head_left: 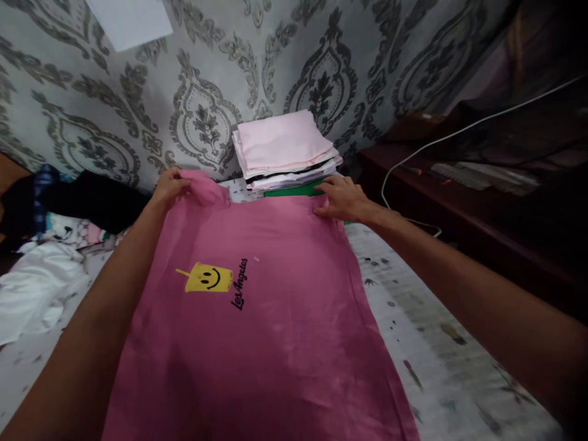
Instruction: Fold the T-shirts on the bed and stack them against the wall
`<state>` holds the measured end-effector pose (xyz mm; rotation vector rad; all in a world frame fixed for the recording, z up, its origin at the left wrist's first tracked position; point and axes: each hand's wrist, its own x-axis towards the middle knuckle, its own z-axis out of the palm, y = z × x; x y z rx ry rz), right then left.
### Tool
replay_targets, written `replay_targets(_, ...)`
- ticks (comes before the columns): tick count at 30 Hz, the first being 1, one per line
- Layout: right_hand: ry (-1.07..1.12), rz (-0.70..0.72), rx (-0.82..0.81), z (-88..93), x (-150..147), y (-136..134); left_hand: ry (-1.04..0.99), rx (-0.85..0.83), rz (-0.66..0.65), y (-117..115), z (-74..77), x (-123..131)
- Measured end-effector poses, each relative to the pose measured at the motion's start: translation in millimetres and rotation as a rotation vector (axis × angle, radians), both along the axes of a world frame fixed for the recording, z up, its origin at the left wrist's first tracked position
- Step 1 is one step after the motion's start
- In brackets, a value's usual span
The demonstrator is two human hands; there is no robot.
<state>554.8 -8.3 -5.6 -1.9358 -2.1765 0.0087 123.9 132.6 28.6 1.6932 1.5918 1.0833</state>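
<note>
A pink T-shirt (294,343) lies spread across the bed, printed with a yellow smiling cup and the words "Los Angeles". My left hand (171,188) pinches its far left corner, where the cloth is bunched and slightly raised. At the far right corner, my right hand (342,199) grips the edge of the same shirt between thumb and fingers. Just beyond the shirt stands a stack of folded clothes (285,144), light pink on top, with a green cloth (294,188) at its bottom, partly hidden by the shirt and my right hand.
Loose clothes (92,202), dark and patterned, are heaped at the left, with a white garment (41,288) nearer. A patterned curtain (202,116) hangs behind the bed. On the right, a white cable (459,125) loops over a dark red surface (390,153) beside the bedsheet (413,306).
</note>
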Motion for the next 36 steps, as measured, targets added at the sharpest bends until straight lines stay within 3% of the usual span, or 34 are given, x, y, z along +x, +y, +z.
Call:
replay_targets(3, 0.053, -0.004, -0.046, 10.3, -3.4, -1.5, -0.317, 0.037, -0.114, -50.3, 17.4, -22.8)
replay_targets(6, 0.095, 0.021, 0.067, 20.9, -12.0, -23.7, -0.455, 0.050, -0.196, -113.7, 22.6, -47.6)
replay_targets(10, -0.031, 0.191, 0.303, 18.4, -24.6, -82.7, -0.363, -0.062, -0.191, -199.5, 8.5, -78.1)
replay_targets(14, -0.124, 0.354, 0.345, -8.6, -30.9, -135.4, -0.119, -0.269, -0.218, -255.5, -12.6, -94.0)
replay_targets(18, -0.114, 0.359, 0.355, -35.2, -33.2, -150.7, 0.110, -0.185, -0.172, -266.4, -26.0, -91.1)
replay_targets(21, -0.065, 0.322, 0.352, -41.1, -34.2, -147.7, 0.217, -0.130, -0.154, -261.4, -26.1, -86.1)
replay_targets(24, 0.016, 0.297, 0.336, -35.6, -34.2, -145.8, 0.099, -0.081, -0.157, -261.0, -15.2, -89.0)
replay_targets(29, 0.118, 0.274, 0.358, -23.5, -33.5, -152.5, -0.253, 0.012, -0.038, -277.5, 8.3, -113.4)
replay_targets(32, 0.131, 0.305, 0.346, -25.3, -33.8, -159.2, -0.304, -0.017, -0.033, -292.2, 8.7, -125.2)
replay_targets(36, 0.118, 0.338, 0.331, -32.5, -32.9, -168.1, -0.275, -0.085, -0.088, -309.5, -1.8, -128.8)
